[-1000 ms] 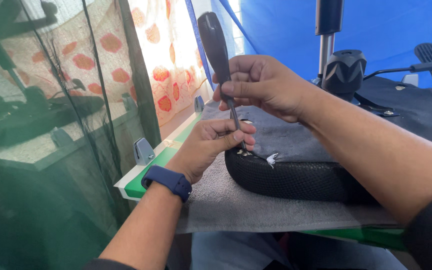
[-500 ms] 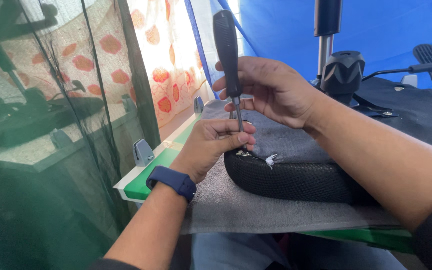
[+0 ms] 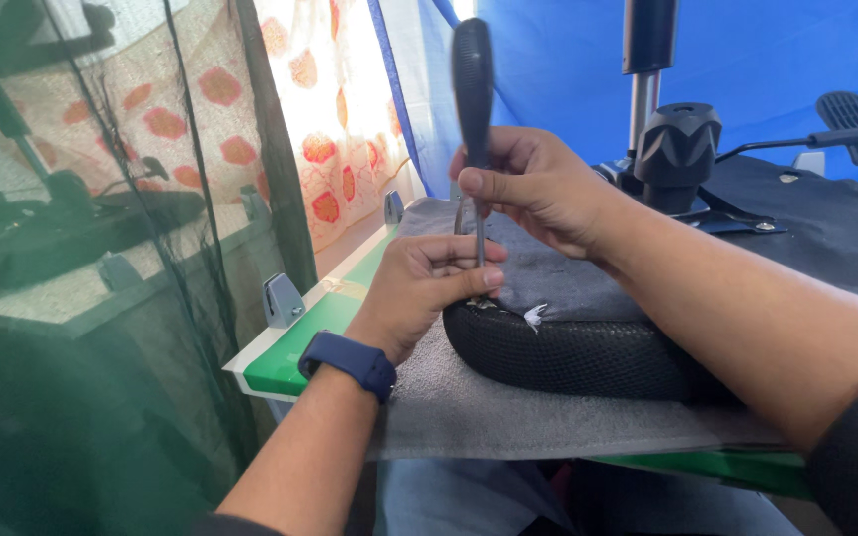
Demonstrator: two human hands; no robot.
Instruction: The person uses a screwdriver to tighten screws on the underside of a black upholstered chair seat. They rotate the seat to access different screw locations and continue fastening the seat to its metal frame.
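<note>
My right hand (image 3: 533, 189) grips a screwdriver (image 3: 472, 89) with a black handle, held nearly upright, its metal shaft pointing down at the edge of an upturned black office chair seat (image 3: 588, 347). My left hand (image 3: 424, 288), with a dark blue watch on the wrist, rests on the seat's rim and pinches the shaft near its tip. A small white scrap (image 3: 534, 316) sticks out of the grey fabric just right of the tip. The tip itself is hidden behind my left fingers.
The seat lies on a grey cloth (image 3: 508, 417) over a green-topped table (image 3: 300, 337) with grey clips at its edge. A black knob (image 3: 677, 149), a post and a lever (image 3: 841, 114) rise from the seat's underside. Dark netting and a flowered curtain (image 3: 310, 129) stand to the left, a blue tarp behind.
The screwdriver has been swung from a leftward tilt to nearly upright. My left hand has stayed on the seat rim by the tip.
</note>
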